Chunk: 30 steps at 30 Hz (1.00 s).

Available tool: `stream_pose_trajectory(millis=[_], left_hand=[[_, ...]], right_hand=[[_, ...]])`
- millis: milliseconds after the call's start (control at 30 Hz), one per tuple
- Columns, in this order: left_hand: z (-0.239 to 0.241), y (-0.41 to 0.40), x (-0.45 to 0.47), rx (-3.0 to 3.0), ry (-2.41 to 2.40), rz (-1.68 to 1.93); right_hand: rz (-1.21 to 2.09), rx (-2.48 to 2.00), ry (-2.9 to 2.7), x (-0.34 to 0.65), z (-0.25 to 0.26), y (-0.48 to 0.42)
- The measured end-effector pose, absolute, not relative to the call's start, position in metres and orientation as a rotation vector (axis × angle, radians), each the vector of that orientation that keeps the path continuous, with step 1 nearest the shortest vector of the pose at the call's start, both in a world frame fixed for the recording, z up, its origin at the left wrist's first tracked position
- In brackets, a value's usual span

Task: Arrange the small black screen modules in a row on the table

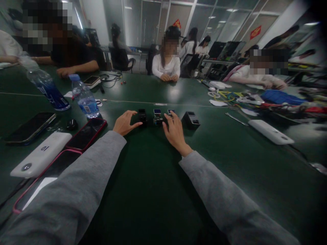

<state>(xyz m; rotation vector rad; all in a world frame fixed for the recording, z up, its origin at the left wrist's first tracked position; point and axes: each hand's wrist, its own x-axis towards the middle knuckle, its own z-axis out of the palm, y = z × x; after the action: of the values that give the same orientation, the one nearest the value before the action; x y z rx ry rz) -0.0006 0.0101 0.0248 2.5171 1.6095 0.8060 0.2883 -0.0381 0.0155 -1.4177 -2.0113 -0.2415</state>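
Both my arms in grey sleeves reach forward over a dark green table (153,190). My left hand (125,123) rests on the table with its fingers curled and its thumb touching a small black block (142,116). My right hand (174,131) lies flat with fingers stretched toward a small blue-topped module (157,117) and another one (170,112) just beyond its fingertips. A black angular box (190,120) sits to the right of that hand. Neither hand lifts anything.
At left lie two water bottles (84,98), phones (88,133), a white power bank (41,154) and a pink-edged tablet (38,183). Another white power bank (270,132) and a clutter of cables (230,97) lie at right. Several people sit across the table.
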Motion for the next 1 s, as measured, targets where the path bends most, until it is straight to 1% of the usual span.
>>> stream_pose_trajectory(millis=[133,300,533,800,1000], left_hand=[[0.025,0.011,0.001,2.610,1.528,0.651],[0.023,0.013,0.001,2.657,1.514,0.593],[0.025,0.012,0.000,2.626,1.479,0.571],[0.029,0.010,0.003,2.603,1.486,0.553],[0.022,0.014,0.002,2.656,1.417,0.590]], right_hand=[[-0.375,-1.516,-1.807,0.313,0.018,-0.029],[-0.447,-1.594,-1.640,0.361,0.014,-0.021],[-0.368,-1.697,-1.591,0.384,-0.005,-0.026],[-0.235,-1.583,-1.700,0.385,-0.010,-0.024],[-0.173,-1.533,-1.678,0.387,-0.012,-0.019]])
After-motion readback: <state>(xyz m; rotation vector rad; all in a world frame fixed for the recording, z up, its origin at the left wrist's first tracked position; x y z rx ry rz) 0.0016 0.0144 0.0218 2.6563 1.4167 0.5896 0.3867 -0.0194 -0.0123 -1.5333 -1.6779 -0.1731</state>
